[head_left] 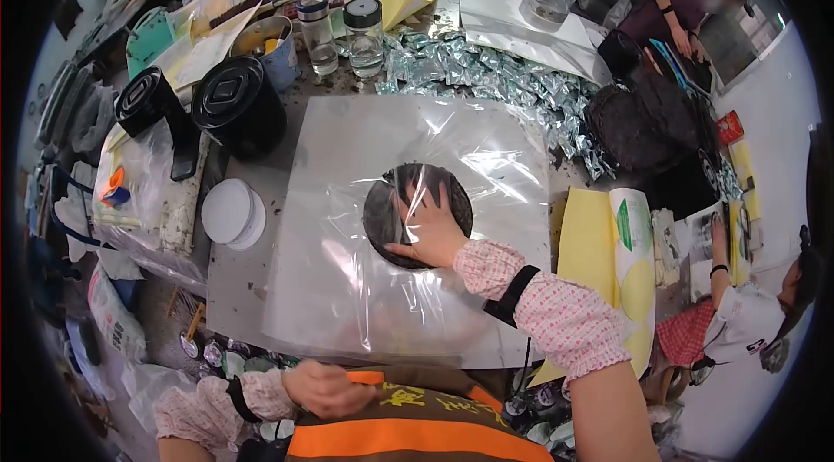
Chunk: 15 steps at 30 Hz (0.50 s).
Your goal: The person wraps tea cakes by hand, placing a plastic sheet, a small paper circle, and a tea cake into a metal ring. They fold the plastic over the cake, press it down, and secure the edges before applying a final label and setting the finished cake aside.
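Note:
My right hand lies with its fingers spread flat on a dark round disc. The disc sits at the middle of a pale, shiny square sheet, with clear plastic film spread and creased around it. A pink checked sleeve cover with a black strap covers my right forearm. Low in the view, my left hand is close in front of the brown and orange apron. Its fingers look curled but are smeared by motion, so I cannot tell whether they hold anything.
Behind the sheet lies a heap of teal foil packets, beside two clear jars. Black canisters and white round lids stand left. Yellow paper and dark slabs are right. Two other people work at the right.

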Motion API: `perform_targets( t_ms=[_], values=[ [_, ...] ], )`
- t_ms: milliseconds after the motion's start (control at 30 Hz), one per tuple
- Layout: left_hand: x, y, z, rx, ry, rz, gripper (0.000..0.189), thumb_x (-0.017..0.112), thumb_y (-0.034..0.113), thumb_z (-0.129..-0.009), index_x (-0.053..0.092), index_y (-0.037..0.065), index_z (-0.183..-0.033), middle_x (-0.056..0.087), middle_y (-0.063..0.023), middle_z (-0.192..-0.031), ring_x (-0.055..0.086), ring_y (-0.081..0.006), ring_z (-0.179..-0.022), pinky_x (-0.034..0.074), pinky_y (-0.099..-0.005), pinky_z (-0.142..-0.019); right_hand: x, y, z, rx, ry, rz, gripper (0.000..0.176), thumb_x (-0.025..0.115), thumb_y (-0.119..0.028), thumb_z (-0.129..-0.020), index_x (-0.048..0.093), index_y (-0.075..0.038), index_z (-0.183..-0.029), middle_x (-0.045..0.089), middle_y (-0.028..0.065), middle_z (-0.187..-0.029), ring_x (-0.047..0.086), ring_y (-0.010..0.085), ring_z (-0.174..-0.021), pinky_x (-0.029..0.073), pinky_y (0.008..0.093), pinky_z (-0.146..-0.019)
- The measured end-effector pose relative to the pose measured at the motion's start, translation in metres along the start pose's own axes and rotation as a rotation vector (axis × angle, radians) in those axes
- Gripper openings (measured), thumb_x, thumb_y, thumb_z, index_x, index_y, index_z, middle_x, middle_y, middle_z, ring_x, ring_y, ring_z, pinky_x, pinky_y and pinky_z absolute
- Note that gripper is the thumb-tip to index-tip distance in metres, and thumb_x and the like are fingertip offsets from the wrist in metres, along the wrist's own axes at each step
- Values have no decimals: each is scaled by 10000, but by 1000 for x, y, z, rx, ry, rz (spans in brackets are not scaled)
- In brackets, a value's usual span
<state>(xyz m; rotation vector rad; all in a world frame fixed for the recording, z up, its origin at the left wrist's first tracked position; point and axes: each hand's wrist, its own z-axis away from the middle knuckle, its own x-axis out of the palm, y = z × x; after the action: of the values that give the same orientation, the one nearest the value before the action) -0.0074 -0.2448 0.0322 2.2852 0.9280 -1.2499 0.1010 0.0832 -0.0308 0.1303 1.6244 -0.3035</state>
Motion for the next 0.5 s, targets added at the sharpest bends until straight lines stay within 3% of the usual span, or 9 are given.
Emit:
perform_targets(
  t_ms=[100,133,200,233,333,367,400,433,500],
  values=[
    [43,-16,30,-293,-197,395,456,721,159,-857,602,28,-1277,582,-121,-1296,498,-326,-1294,403,-454,-1103,-2,-6,3,50,-17,-29,953,558,-669,-888,303,-30,-1547,337,265,-1535,251,445,-1452,124,699,-1154],
    [58,-30,28,-662,-174,428,557,727,196,-859,524,-4,-1337,528,-184,-1371,444,-364,-1356,368,-478,-1135,-3,-9,4,62,-22,-39,954,561,-671,-884,308,-29,-1544,328,269,-1538,243,444,-1456,128,699,-1153],
    [79,-86,11,-909,9,226,744,748,273,-843,406,-51,-1418,425,-270,-1482,361,-406,-1437,310,-510,-1178,-8,-16,4,95,-29,-59,958,566,-675,-878,317,-28,-1539,311,276,-1543,228,443,-1465,138,699,-1151],
    [84,-111,0,-783,162,9,824,765,312,-826,365,-67,-1439,376,-294,-1519,333,-412,-1456,286,-517,-1188,-10,-20,5,125,-5,-96,920,600,-610,-879,321,-27,-1534,303,274,-1545,222,441,-1469,156,699,-1147],
    [110,-133,-48,-550,-154,-140,952,796,444,-763,366,-67,-1442,382,-304,-1510,325,-419,-1459,229,-551,-1200,1,-20,6,159,-36,-119,822,619,-498,-887,374,-20,-1509,287,271,-1555,199,439,-1479,148,720,-1136],
    [112,-130,-61,-583,-101,-74,945,799,468,-746,397,-62,-1418,394,-300,-1502,335,-417,-1454,225,-555,-1199,20,-14,12,91,118,-11,663,644,-314,-878,473,15,-1428,347,250,-1535,275,438,-1451,206,639,-1167],
    [107,-125,-73,-615,-51,-7,940,801,492,-730,428,-58,-1394,407,-297,-1495,346,-414,-1448,220,-559,-1199,1,-6,20,120,268,-608,473,663,-188,-861,597,26,-1278,486,221,-1444,431,434,-1355,331,506,-1152],
    [103,-124,-79,-653,-4,61,936,804,516,-713,459,-53,-1370,420,-293,-1488,357,-411,-1442,215,-563,-1198,-12,3,32,156,295,-741,359,688,-89,-824,646,18,-1164,597,209,-1307,543,432,-1238,431,413,-1075],
    [100,-126,-78,-685,-72,72,867,798,556,-693,535,-25,-1280,476,-282,-1444,400,-408,-1416,213,-567,-1196,-68,-4,67,433,693,-484,358,715,-45,-803,646,13,-1150,609,226,-1254,563,411,-1212,455,455,-1022]
  ],
)
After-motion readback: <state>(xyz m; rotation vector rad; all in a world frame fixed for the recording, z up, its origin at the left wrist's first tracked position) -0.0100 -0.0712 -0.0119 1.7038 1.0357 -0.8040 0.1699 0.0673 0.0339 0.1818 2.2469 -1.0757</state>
